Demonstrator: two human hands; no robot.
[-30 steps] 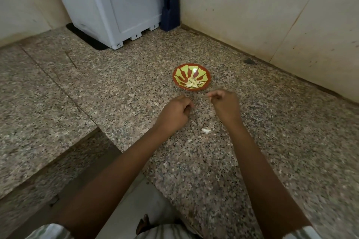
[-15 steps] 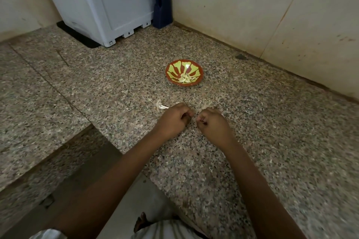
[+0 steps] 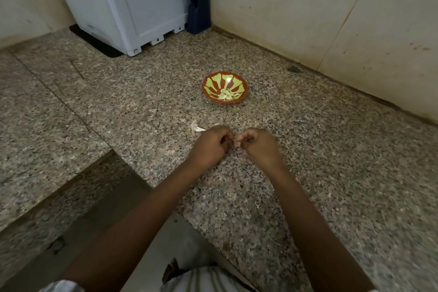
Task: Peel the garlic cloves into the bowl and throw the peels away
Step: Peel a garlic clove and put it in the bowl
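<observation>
Fingers (image 3: 245, 137) of both hands are curled in, tips meeting just above the counter (image 3: 331, 173). The left hand (image 3: 209, 147) and right hand (image 3: 260, 148) are knuckle to knuckle and pinch a pale garlic piece (image 3: 237, 144) between them. Only a sliver of it shows, too small to tell whether the skin is on or off. Both forearms run in from the bottom edge, with a striped shirt (image 3: 203, 280) low in view. Just beyond the left hand's knuckles a white garlic husk (image 3: 196, 127) lies on the counter, close to the hand; contact is unclear. Farther out, well apart from the hands, the bowl (image 3: 204, 89) sits upright on the granite, red-brown with yellow-green petal pattern. Peeled cloves (image 3: 227, 95) are piled in its bottom, toward the near side. A dark spot (image 3: 293, 69) marks the counter near the right wall (image 3: 284, 7). In the back corner a white appliance (image 3: 132, 2) stands on a black mat (image 3: 94, 41). A dark blue knife block (image 3: 198, 12) is just beside it, against the wall. To the left the counter meets a second granite slab (image 3: 35, 114) at a seam.
</observation>
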